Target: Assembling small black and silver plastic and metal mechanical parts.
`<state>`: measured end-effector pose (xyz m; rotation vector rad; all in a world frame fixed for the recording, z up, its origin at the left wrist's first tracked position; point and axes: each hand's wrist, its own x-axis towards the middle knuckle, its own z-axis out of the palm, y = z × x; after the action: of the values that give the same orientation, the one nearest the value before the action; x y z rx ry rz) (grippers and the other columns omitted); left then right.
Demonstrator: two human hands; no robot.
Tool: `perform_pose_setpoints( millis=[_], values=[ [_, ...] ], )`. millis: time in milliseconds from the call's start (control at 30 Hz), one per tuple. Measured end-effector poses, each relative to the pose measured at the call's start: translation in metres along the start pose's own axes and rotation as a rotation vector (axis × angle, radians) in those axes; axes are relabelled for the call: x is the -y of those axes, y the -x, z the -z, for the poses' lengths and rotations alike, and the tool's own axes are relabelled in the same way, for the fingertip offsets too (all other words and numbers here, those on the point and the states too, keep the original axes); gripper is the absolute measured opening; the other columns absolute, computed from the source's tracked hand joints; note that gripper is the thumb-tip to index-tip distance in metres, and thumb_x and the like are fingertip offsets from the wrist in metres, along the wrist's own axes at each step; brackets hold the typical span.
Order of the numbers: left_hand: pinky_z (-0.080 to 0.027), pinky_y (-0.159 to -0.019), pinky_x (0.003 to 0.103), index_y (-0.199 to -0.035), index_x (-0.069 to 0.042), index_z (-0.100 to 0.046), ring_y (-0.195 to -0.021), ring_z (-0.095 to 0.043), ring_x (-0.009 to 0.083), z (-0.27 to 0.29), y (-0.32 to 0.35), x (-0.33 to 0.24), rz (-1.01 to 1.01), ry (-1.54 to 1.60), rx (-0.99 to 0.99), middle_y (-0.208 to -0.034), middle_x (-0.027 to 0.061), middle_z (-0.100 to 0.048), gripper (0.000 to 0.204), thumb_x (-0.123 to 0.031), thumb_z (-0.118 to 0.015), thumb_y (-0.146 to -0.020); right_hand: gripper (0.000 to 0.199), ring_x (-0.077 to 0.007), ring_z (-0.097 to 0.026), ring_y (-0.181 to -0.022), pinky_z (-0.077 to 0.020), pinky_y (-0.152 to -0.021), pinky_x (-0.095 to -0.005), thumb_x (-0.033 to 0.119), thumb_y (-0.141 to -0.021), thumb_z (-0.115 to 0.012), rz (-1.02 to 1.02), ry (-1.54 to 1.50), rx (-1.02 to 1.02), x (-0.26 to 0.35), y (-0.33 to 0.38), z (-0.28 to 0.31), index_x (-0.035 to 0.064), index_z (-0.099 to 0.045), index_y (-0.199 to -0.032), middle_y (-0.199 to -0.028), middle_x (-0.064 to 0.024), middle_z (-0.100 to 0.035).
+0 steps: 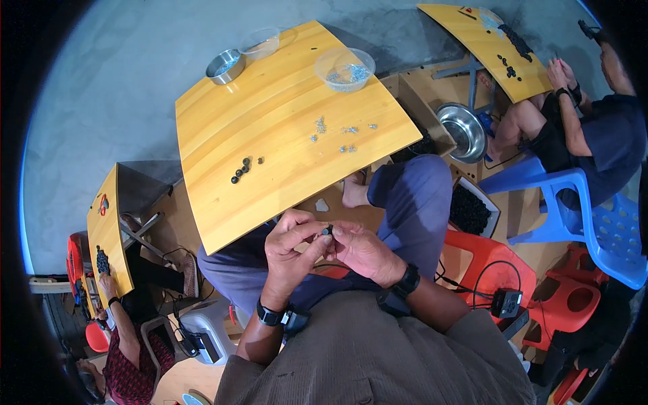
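Observation:
Close in front of my body, above my lap and just off the table's near edge, my two hands meet. Between the fingertips is a small black part [330, 229] with a bluish-grey spot; its exact kind is too small to make out. My left hand [291, 248] is closed, thumb and forefinger pinched at the part's left side. From the other side, the fingers of my right hand [364, 252] grip the same piece. On the wooden table [270, 128] lie several round black parts [241, 170] at the left and scattered small silvery pieces [320, 125] farther right.
A clear plastic bowl [345, 69] of silvery pieces, a metal bowl [225, 67] and another clear tub [260, 43] stand toward the table's far side. Below its right edge are a steel basin [462, 132] and a box of black parts [470, 210]. Co-workers sit at both sides.

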<state>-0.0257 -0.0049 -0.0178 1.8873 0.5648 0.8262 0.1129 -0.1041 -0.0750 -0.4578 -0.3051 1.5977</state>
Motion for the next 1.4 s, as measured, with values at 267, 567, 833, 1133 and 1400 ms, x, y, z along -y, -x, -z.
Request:
perform_pose_setpoints(
  millis=[267,567,833,1133,1400],
  values=[
    [-0.055,-0.073,0.032,-0.097,-0.002,-0.074,-0.086,-0.067,0.0224,0.001,-0.006,0.002,-0.113,-0.154,0.05,-0.097,0.0106,-0.065,0.021,-0.001,-0.079,-0.077,0.03,-0.0088,-0.058,-0.083,-0.0462,-0.074,-0.0256,0.033,-0.102,-0.06,-0.011,0.046,-0.068,-0.001,0.004,0.006,0.0056,-0.068,-0.112,-0.09,0.0014,-0.064],
    [-0.055,-0.062,0.028,-0.097,0.0,-0.071,-0.078,-0.066,0.0193,0.002,-0.01,0.005,-0.268,-0.228,0.14,-0.095,0.0104,-0.064,0.02,0.001,-0.078,-0.078,0.03,-0.0034,-0.056,-0.074,-0.0469,-0.067,-0.0199,0.03,-0.1,-0.064,0.035,0.287,-0.123,0.005,0.006,-0.001,0.0045,-0.07,-0.114,-0.093,0.0021,-0.069],
    [-0.055,-0.064,0.031,-0.097,0.0,-0.068,-0.077,-0.066,0.022,0.004,-0.01,0.008,-0.3,-0.217,0.169,-0.094,0.0121,-0.064,0.022,0.001,-0.077,-0.077,0.028,-0.003,-0.055,-0.074,-0.0458,-0.068,-0.0191,0.029,-0.102,-0.062,-0.02,0.29,-0.086,0.009,0.008,-0.001,0.0046,-0.069,-0.113,-0.089,0.0041,-0.066],
    [-0.056,-0.066,0.03,-0.099,0.001,-0.069,-0.078,-0.067,0.0236,0.001,-0.011,0.015,-0.31,-0.268,0.186,-0.095,0.0123,-0.063,0.024,0.0,-0.078,-0.077,0.024,-0.0038,-0.05,-0.07,-0.0428,-0.064,-0.0204,0.029,-0.103,-0.06,-0.094,0.241,-0.097,0.006,0.004,0.018,0.0058,-0.067,-0.106,-0.083,0.0048,-0.059],
    [-0.053,-0.069,0.041,-0.095,0.003,-0.069,-0.083,-0.067,0.0354,-0.006,-0.014,0.023,0.14,-0.046,0.158,-0.089,0.0187,-0.066,0.027,-0.022,-0.061,-0.097,0.021,-0.0043,-0.049,-0.069,-0.0421,-0.062,-0.0218,0.026,-0.103,-0.06,-0.124,0.238,-0.109,0.007,0.001,0.026,0.0059,-0.065,-0.102,-0.082,0.0033,-0.056]
  ],
)
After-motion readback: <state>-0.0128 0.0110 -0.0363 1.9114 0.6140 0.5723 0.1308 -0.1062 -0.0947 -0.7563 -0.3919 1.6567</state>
